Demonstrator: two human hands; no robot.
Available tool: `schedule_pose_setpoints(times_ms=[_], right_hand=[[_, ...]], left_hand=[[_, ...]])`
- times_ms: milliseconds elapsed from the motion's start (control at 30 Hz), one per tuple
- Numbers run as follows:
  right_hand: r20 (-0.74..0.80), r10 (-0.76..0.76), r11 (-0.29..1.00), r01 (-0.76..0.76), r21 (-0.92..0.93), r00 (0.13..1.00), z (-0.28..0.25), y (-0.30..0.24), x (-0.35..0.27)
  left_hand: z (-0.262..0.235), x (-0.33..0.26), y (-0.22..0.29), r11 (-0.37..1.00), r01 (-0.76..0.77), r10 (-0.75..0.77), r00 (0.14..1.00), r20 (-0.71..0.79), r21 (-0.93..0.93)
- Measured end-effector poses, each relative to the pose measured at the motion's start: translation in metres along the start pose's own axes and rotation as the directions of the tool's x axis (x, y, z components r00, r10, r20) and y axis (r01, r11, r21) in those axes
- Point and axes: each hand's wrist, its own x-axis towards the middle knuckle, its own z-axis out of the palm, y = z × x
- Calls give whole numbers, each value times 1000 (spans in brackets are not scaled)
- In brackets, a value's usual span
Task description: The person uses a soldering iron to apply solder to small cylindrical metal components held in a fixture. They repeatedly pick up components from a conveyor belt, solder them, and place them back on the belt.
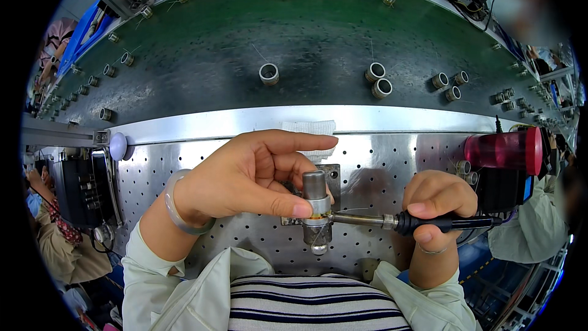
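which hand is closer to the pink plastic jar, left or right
Right. The right hand, holding a soldering iron, is below and left of the pink jar in the picture; the left hand is much farther left, at the metal cylinder.

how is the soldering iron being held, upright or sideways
Sideways: the soldering iron points left from the right hand, its metal shaft roughly level across the picture.

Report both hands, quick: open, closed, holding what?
Left hand: holding the metal cylinder with its thumb pressed to the side, index finger extended.
Right hand: closed on the soldering iron.
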Motion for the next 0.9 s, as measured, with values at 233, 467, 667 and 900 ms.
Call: schedule_pose_setpoints(times_ms=[233,467,667,900], right_hand=[[9,-19,1000,19,4,1000,-2,0,1],[39,-34,999,34,-3,999,-5,1,0],[55,-44,999,44,-14,998,-6,1,1],[41,-41,997,44,-58,998,-5,-1,2]], left_hand=[[4,1,0,1000,1,-2,1000,-8,-9],[5,2,1,1000,5,-5,1000,-11,-20],[6,3,-1,1000,5,-6,1000,-20,-28],[4,4,-2,1000,2,-3,1000,-12,-13]])
